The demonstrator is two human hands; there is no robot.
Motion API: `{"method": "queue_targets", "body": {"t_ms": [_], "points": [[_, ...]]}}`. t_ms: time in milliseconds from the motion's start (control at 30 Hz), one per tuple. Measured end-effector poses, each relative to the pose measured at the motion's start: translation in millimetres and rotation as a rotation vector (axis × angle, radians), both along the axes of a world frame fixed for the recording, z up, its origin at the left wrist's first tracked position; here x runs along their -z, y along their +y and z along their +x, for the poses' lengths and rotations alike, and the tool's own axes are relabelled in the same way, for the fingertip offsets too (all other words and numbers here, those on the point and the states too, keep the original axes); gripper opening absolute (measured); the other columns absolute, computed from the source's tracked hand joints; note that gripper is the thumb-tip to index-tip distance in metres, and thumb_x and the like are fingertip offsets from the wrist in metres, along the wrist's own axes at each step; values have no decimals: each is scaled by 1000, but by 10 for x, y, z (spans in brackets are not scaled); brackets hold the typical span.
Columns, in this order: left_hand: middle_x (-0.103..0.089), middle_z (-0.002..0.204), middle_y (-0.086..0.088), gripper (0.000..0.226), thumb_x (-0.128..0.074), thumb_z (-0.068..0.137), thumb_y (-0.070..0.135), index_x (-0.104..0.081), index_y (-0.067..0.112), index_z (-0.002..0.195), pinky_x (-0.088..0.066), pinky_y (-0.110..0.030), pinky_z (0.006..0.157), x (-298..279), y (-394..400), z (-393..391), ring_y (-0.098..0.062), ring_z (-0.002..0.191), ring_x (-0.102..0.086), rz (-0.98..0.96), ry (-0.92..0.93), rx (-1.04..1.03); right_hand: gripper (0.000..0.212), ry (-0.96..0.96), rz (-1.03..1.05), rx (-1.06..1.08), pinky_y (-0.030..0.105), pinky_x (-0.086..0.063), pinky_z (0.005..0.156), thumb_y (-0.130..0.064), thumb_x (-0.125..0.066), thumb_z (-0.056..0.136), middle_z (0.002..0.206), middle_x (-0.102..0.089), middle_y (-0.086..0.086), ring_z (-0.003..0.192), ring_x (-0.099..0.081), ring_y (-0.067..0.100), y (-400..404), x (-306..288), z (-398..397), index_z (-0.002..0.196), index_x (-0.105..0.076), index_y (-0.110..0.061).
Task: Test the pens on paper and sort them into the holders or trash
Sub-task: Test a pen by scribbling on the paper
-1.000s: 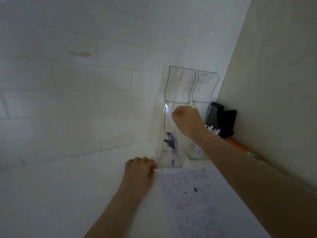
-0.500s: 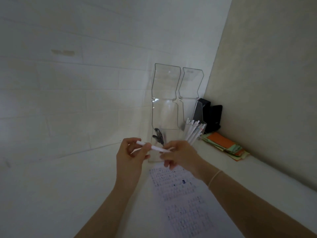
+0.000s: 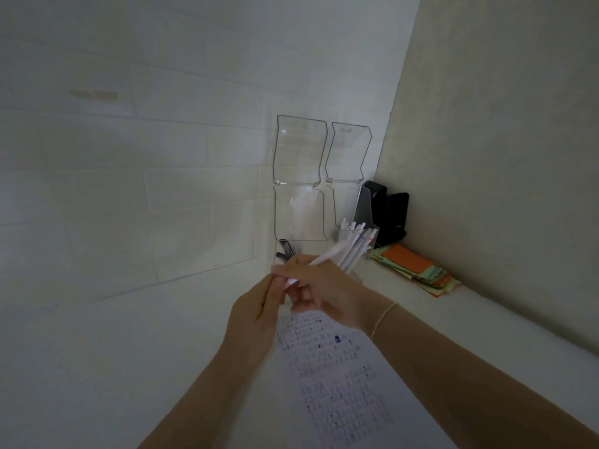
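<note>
Head view
Pen in hand: you held a white pen (image 3: 325, 258) above the near end of the paper, its barrel slanting up to the right and its lower tip down between your two hands.
Right hand: your right hand (image 3: 327, 294) was curled round the pen's barrel, its fingers wrapped under it and a thin bracelet (image 3: 384, 320) on the wrist.
Left hand: your left hand (image 3: 259, 311) met the right one at the pen's lower tip, fingers bent in towards it; whether they pinched the tip or a cap, you could not tell from this angle.
Paper: the sheet (image 3: 337, 377) lay flat on the white table (image 3: 97, 367) beneath both forearms, covered in rows of small blue marks with one darker blue blot near the top.
Left holder: a clear holder (image 3: 299, 218) stood behind your hands with dark pens (image 3: 287, 251) at its bottom.
Right holder: a second clear holder (image 3: 348, 153) stood just beside it, and a bundle of white pens (image 3: 356, 246) leaned out of its lower part.
Corner: a black object (image 3: 389, 217) sat in the corner, with a stack of orange and green notes (image 3: 418, 268) near it.
Writing: the marks on the sheet were too small to read, and no brand showed.
</note>
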State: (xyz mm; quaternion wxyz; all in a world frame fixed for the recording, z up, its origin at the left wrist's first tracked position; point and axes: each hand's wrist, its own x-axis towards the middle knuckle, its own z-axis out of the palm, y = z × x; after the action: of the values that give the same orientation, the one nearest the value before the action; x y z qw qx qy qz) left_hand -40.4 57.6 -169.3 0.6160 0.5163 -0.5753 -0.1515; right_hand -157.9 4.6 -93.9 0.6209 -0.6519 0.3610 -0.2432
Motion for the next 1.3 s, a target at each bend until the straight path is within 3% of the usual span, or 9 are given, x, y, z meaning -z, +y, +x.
{"method": "queue_targets", "body": {"t_ms": [67, 267, 400, 567, 700, 833, 967, 1067, 1300], "points": [[-62, 65, 21, 31, -34, 96, 44, -60, 34, 80, -39, -10, 59, -2, 3, -28, 4, 63, -55, 23, 61, 44, 17, -43, 29, -5, 30, -55, 61, -22, -64, 88, 69, -59, 10, 60, -58, 18, 36, 26, 12, 79, -60, -8], [-45, 37, 10, 52, -33, 86, 48, -52, 33, 40, -28, -15, 45, -50, 44, -33, -2, 39, -39, 86, 89, -11, 37, -78, 55, 34, 39, -59, 77, -23, -57, 93, 84, -66, 27, 71, -66, 33, 108, 88, 12, 94, -65, 13], [-37, 34, 6, 56, -35, 84, 52, -44, 28, 35, -24, -17, 44, -61, 60, -49, -4, 38, -32, 106, 76, 3, 45, -42, 66, 35, 48, -52, 92, -28, -55, 94, 94, -65, 31, 88, -65, 40, 123, 84, -27, 101, -63, 16], [-38, 34, 6, 56, -40, 83, 51, -45, 27, 32, -27, -15, 44, -118, 86, -97, -2, 37, -33, 161, 129, 88, 41, -65, 95, -19, 42, -55, 87, -26, -53, 95, 91, -66, 29, 78, -69, 33, 175, 41, -185, 101, -63, 13], [-38, 32, 6, 66, -45, 92, 42, -46, 23, 29, -29, -13, 41, -152, 79, -199, -3, 34, -33, 205, 179, 93, 41, -51, 81, -78, 46, -51, 94, -25, -51, 95, 99, -65, 34, 94, -66, 41, 162, -27, -350, 104, -61, 14], [-32, 37, 7, 66, -43, 93, 48, -34, 22, 34, -25, -26, 50, -149, -3, 105, -9, 38, -28, 210, 391, -24, 32, -185, 75, 157, 45, -52, 91, -22, -50, 95, 83, -71, 25, 84, -70, 36, -103, -165, -864, 83, -69, 1], [-36, 47, -1, 57, -36, 85, 60, -36, 13, 52, -28, -20, 49, -87, 50, -80, -7, 43, -33, 188, 122, -13, 31, 16, -59, 278, 43, -59, 77, -28, -59, 90, 70, -70, 16, 68, -70, 30, -98, -28, -1107, 83, -69, 1], [-29, 50, 7, 48, -45, 90, 50, -30, 18, 58, -23, -27, 53, 27, 57, -243, -8, 48, -27, 209, -37, 29, 31, 38, -70, 298, 37, -60, 68, -31, -60, 90, 72, -65, 11, 63, -64, 22, 24, 113, -1055, 81, -68, -2], [-39, 54, 7, 44, -41, 96, 42, -31, 18, 60, -28, -25, 54, 184, 80, -403, -8, 52, -38, 252, -480, 105, 18, 36, -27, 320, 27, -53, 52, -9, -66, 85, 64, -62, 13, 55, -60, 21, 298, 495, -1204, 71, -61, 1]]}}
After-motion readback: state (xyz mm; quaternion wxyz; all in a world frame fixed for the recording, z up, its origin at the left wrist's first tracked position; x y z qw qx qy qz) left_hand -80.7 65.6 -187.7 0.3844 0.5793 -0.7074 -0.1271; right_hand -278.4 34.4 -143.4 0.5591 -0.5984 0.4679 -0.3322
